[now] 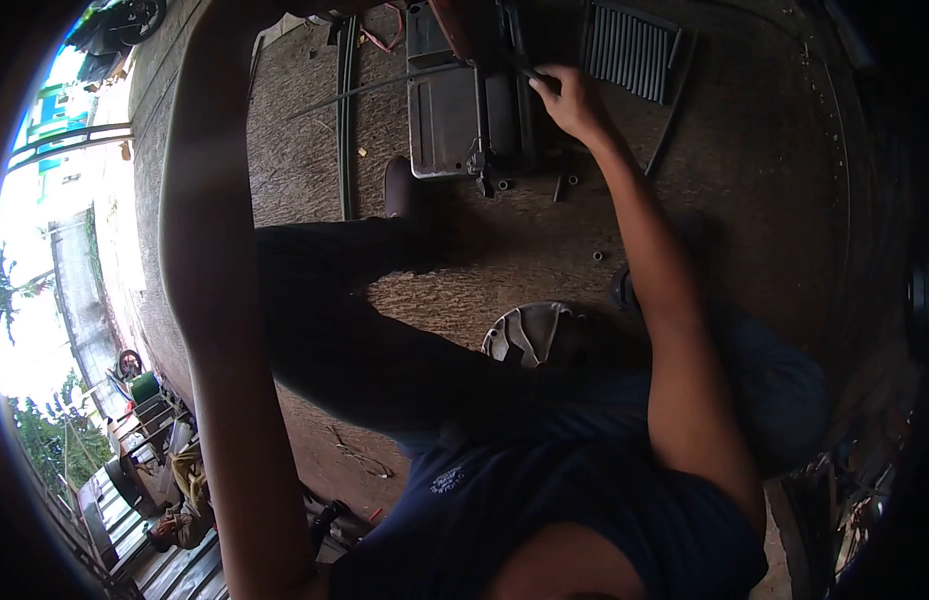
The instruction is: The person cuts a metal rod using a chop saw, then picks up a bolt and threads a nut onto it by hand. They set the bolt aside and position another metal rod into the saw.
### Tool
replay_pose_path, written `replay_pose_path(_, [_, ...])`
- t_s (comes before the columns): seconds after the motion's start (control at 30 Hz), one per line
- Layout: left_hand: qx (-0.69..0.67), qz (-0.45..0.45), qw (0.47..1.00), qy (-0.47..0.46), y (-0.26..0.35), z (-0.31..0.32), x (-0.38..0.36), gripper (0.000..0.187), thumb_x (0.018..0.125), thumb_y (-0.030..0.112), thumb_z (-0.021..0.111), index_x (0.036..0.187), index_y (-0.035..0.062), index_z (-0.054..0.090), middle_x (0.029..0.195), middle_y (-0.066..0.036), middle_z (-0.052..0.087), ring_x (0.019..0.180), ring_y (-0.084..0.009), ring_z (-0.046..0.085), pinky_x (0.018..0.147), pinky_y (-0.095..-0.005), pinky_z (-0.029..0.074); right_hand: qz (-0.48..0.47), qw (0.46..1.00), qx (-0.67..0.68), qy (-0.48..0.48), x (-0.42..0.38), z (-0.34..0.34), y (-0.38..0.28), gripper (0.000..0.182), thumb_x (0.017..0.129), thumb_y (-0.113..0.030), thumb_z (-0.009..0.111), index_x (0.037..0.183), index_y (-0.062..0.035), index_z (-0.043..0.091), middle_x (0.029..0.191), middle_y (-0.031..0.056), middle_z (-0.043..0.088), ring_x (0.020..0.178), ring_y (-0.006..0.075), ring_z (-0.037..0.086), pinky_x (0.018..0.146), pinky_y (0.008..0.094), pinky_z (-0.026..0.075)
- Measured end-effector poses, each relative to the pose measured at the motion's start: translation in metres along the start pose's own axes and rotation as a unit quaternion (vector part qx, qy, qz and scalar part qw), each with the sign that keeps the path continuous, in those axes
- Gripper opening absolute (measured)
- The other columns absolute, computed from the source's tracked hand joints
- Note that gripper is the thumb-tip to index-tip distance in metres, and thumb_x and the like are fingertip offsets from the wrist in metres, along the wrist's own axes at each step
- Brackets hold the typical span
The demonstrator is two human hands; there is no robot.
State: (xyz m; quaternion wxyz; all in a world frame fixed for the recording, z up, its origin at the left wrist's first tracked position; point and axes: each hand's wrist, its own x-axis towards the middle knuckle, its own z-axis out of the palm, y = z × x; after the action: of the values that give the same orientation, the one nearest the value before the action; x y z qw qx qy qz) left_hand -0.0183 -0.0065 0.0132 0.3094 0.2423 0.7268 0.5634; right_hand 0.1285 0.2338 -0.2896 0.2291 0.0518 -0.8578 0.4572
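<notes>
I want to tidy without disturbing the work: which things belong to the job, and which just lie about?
Job, likely:
metal machine, right hand at it
thin bar across its base

Lying about, it seems:
slatted grille
ribbed round part
short tube pieces, possibly offcuts
long bars, possibly stock

Navy shirt (pixel 555 500), small white print (pixel 448 480); dark trousers (pixel 385 360); dark brown shoe (pixel 396 186).

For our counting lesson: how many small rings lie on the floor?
3: a ring by the machine, another by a rod, a third nearer the casting; some may be hidden.
</notes>
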Motion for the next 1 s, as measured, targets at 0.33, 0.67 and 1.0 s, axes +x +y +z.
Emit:
replay_pose_path(0.33, [0.009,0.005,1.0,0.008,-0.002,-0.001,-0.002,0.038,0.087,0.019,0.052,0.121,0.0046,0.059,0.113,-0.003,0.059,0.104,-0.0172,0.052,0.087,-0.0366,0.049,-0.006,0.999,-0.051,0.0,-0.01,0.003,-0.027,0.021,0.08,-0.007,0.072,0.098,0.0035,0.069,0.089,0.0183,0.068,0.084,0.0348,0.067,0.074,0.0389,0.053])
replay_pose_path(0.67, [0.015,0.007,1.0,0.011,-0.003,-0.002,-0.004,0.037,0.086,0.019,0.052,0.12,0.0047,0.059,0.112,-0.003,0.059,0.102,-0.0172,0.052,0.086,-0.0363,0.049,0.062,0.996,-0.005,-0.058,-0.012,-0.003,-0.038,0.024,0.086,-0.012,0.067,0.105,0.0031,0.068,0.093,0.0189,0.068,0.084,0.0326,0.067,0.074,0.0378,0.053])
replay_pose_path(1.0, [0.02,0.006,1.0,0.018,-0.004,-0.004,-0.004,0.037,0.086,0.019,0.053,0.12,0.0047,0.059,0.111,-0.003,0.059,0.101,-0.0173,0.053,0.085,-0.036,0.05,0.237,0.906,0.258,-0.238,-0.007,-0.022,-0.04,0.023,0.097,-0.015,0.055,0.112,0.0005,0.064,0.082,0.0054,0.066,0.062,0.0051,0.051,0.053,0.0208,0.044])
